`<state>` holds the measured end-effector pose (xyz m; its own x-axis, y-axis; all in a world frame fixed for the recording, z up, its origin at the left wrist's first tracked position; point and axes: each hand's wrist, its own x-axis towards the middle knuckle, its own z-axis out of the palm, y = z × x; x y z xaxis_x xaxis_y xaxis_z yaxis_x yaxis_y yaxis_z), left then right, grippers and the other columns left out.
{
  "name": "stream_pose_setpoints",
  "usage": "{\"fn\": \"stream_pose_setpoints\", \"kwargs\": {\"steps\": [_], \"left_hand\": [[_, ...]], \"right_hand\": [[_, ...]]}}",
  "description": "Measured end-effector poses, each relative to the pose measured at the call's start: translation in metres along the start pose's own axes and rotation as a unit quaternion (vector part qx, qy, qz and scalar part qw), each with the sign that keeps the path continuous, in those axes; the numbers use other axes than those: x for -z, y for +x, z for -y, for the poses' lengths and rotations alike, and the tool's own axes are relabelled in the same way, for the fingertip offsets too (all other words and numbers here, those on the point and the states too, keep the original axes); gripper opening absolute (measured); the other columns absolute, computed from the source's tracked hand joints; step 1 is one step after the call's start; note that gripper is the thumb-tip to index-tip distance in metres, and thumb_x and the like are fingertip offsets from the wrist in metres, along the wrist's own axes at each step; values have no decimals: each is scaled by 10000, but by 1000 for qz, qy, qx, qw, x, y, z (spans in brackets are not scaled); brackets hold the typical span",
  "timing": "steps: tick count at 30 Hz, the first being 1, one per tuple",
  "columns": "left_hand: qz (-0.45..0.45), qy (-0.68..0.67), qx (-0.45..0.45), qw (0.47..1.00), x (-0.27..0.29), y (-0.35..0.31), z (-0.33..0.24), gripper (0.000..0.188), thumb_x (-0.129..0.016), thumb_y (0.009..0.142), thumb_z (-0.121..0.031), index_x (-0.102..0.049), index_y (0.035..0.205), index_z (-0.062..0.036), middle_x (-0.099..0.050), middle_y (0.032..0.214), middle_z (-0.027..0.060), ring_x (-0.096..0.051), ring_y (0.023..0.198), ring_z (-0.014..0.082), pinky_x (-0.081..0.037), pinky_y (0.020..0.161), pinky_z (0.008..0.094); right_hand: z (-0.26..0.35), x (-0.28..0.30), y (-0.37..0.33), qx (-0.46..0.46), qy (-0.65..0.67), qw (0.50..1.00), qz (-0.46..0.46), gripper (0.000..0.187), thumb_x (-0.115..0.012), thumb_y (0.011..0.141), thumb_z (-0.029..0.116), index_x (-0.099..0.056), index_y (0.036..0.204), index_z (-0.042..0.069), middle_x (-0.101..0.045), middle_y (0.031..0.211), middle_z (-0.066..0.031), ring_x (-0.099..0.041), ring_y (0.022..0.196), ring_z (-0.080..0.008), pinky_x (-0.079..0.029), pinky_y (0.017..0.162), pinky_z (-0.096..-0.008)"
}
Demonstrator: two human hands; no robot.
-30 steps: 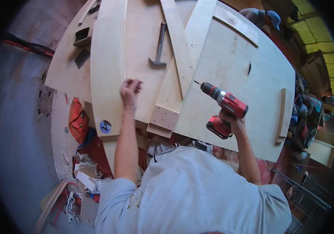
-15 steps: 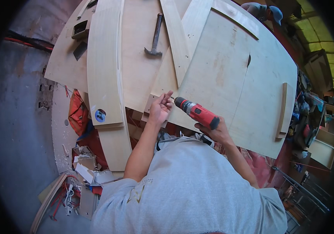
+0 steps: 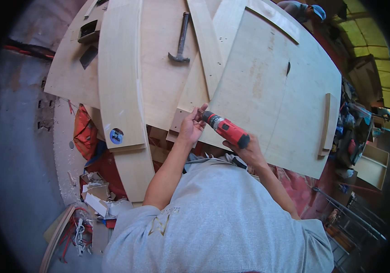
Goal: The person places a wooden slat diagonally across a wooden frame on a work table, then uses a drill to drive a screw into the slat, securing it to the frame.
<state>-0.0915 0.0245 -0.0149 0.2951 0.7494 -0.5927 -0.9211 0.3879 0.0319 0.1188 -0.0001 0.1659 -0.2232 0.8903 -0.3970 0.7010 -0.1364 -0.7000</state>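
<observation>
My right hand (image 3: pixel 250 151) is wrapped around the handle of a red and black cordless drill (image 3: pixel 227 129), its nose pointing up and left. Close against the chuck, the fingers of my left hand (image 3: pixel 192 125) are pinched together; anything between them is too small to make out. Both hands are over the near edge of a large plywood sheet (image 3: pixel 267 91). Just left of my left hand lies the end of a pale board with dark holes (image 3: pixel 180 119). A narrower board (image 3: pixel 206 50) slants across it.
A claw hammer (image 3: pixel 182 38) lies on the plywood beyond my hands. Long stacked boards (image 3: pixel 120 77) run along the left, beside a small open box (image 3: pixel 89 32). A wood strip (image 3: pixel 327 125) rests near the right edge. Another person (image 3: pixel 297 10) bends at the far right.
The drill's nose and my left fingers have come together, closing the small gap where the bit showed. The whole view has shifted slightly.
</observation>
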Motion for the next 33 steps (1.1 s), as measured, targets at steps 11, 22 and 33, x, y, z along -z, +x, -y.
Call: {"fn": "stream_pose_setpoints", "kwargs": {"steps": [11,22,33], "left_hand": [[-54,-19,0,998,-4,18,2,202,-530,1086,-307,-634,1090,-134,-747,1161,54,-646,828,90,-446,600,233],[-101,-136,-21,985,3,38,2,249,-419,1082,-204,-649,1078,-108,-768,1106,64,-563,643,90,-352,503,232],[-60,-132,-4,989,11,46,-2,270,-478,1018,-174,-715,1084,-63,-726,912,-9,-458,596,50,-333,508,209]], "right_hand": [[30,1,43,-34,-94,994,52,387,-852,834,258,-703,1112,33,-738,901,-164,-691,783,-242,-543,780,-378],[45,-6,107,-19,-193,973,122,265,-780,812,187,-668,947,-11,-658,728,-182,-606,641,-277,-518,674,-416],[65,-18,124,-2,-241,960,139,247,-767,812,170,-679,961,-7,-665,723,-185,-633,647,-307,-512,666,-430]]}}
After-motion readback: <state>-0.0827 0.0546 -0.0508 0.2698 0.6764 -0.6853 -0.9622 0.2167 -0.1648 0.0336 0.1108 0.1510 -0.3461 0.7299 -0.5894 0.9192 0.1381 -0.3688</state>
